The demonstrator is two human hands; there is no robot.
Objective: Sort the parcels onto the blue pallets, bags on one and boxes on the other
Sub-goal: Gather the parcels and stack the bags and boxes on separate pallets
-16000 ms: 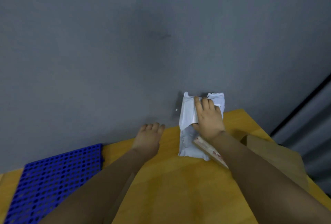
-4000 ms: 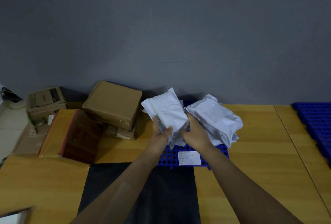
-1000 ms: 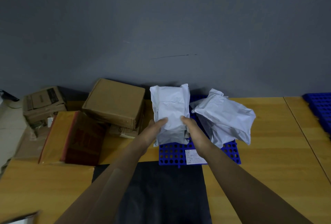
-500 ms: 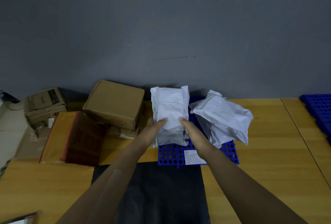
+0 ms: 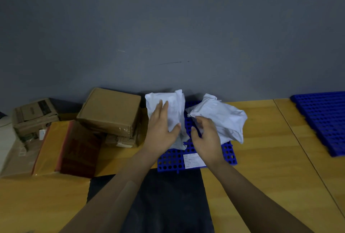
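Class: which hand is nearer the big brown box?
Left. The left hand rests on the white bag beside the brown box; the right hand is farther right.

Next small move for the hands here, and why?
Probably lift the left hand off the left bag: it and the right bag lie on the near pallet, the right hand looks empty, and the boxes sit beside it, off the pallet.

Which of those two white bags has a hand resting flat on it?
The left white bag, nearer the cardboard boxes: the left hand lies flat on its front. The crumpled right white bag has no hand flat on it.
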